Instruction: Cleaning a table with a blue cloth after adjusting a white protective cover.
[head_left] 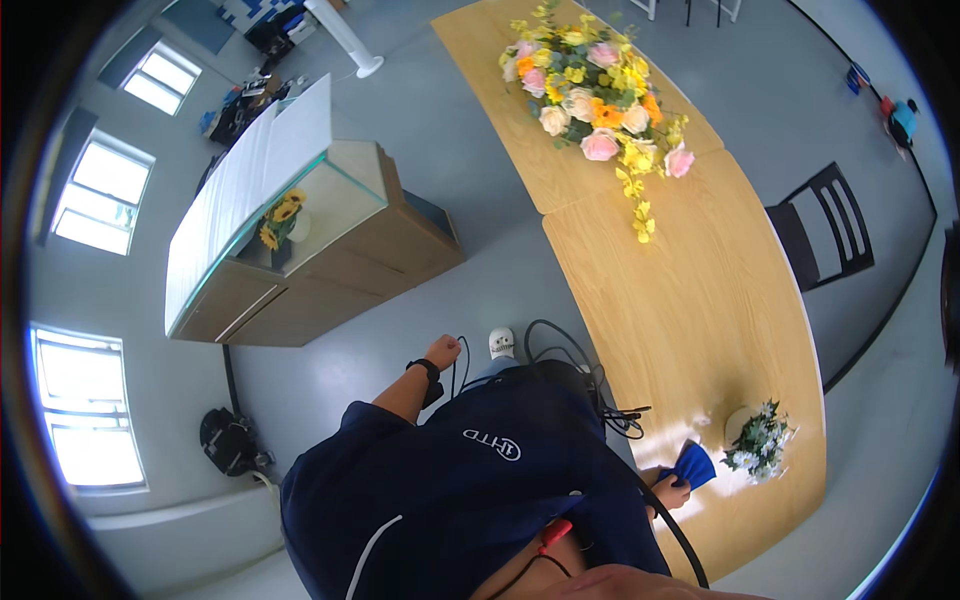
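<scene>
My right hand (672, 491) is closed on a blue cloth (694, 464) over the near end of the wooden table (690, 300). The cloth fans out beyond my fingers. Just past it on the tabletop stands a small pot of white flowers (760, 445) with green leaves. Away from the table, my left hand (443, 351) hangs to the left with its fingers curled round a thin black cable (465, 362). A black band circles that wrist.
A large yellow, pink and orange flower arrangement (605, 95) lies at the table's far end. More black cables (622, 418) hang at the table's near left edge. Left stands a glass-topped wooden cabinet (330, 280); right, a black chair (830, 225). A black bag (230, 442) rests by the wall.
</scene>
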